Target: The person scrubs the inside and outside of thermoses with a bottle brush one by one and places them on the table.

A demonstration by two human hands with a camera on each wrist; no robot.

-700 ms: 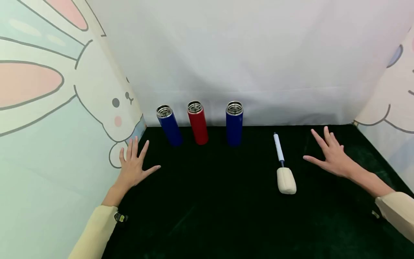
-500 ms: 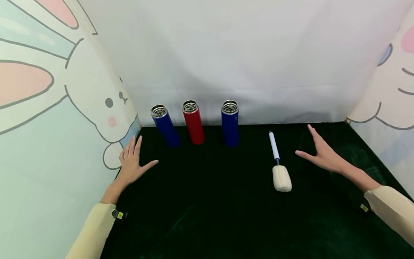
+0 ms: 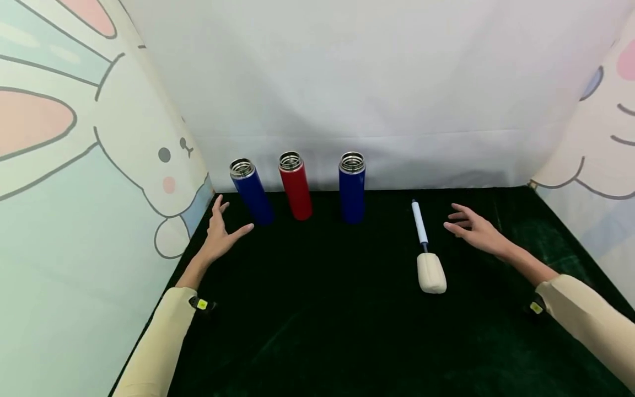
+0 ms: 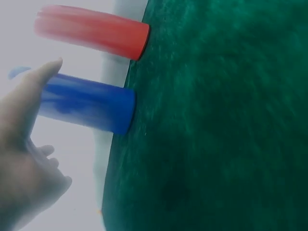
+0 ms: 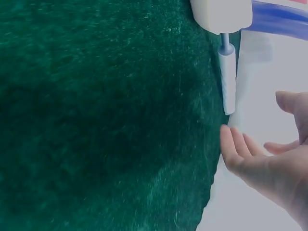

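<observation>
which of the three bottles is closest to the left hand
The leftmost bottle, a blue one; the red bottle and other blue bottle stand farther right, away from the left hand.

Got three bottles standing upright on dark green cloth [image 3: 297,320], all with open mouths and shiny metal necks. There's a blue bottle [image 3: 254,195] nearest the left hand [image 3: 217,238], then a red bottle [image 3: 296,192] close beside it, and after a wider gap another blue bottle [image 3: 353,193]. Further right a sponge brush [image 3: 430,270] lies flat, chunky cream head toward the person, pale handle pointing away, the right hand [image 3: 478,231] near that handle but holding nothing.
</observation>
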